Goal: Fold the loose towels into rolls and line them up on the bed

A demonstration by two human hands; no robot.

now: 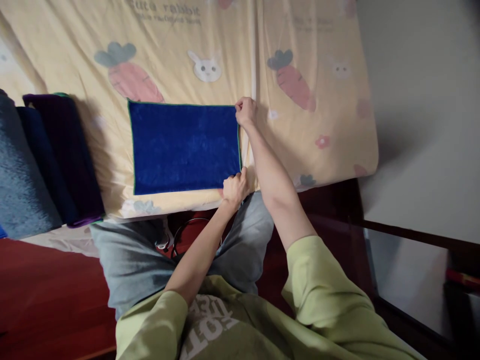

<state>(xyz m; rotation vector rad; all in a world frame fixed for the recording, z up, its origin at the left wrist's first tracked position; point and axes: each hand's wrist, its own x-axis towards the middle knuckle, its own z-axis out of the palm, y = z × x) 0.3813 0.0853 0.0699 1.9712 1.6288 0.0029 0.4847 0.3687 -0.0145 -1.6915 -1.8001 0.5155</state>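
A dark blue towel (183, 147) with a green edge lies flat on the yellow bed sheet (300, 40), which is printed with carrots and rabbits. My right hand (245, 111) pinches the towel's far right corner, fingers closed on it. Nearer to me, my left hand (234, 189) grips the near right corner of the same towel at the bed's front edge. Both arms reach out from pale green sleeves.
A stack of folded cloths lies on the bed at the left: purple (65, 150), dark blue (41, 165) and grey (18, 175). Red-brown wooden floor (45, 290) shows below. A dark wooden frame (412, 237) and a grey wall (423, 110) are on the right.
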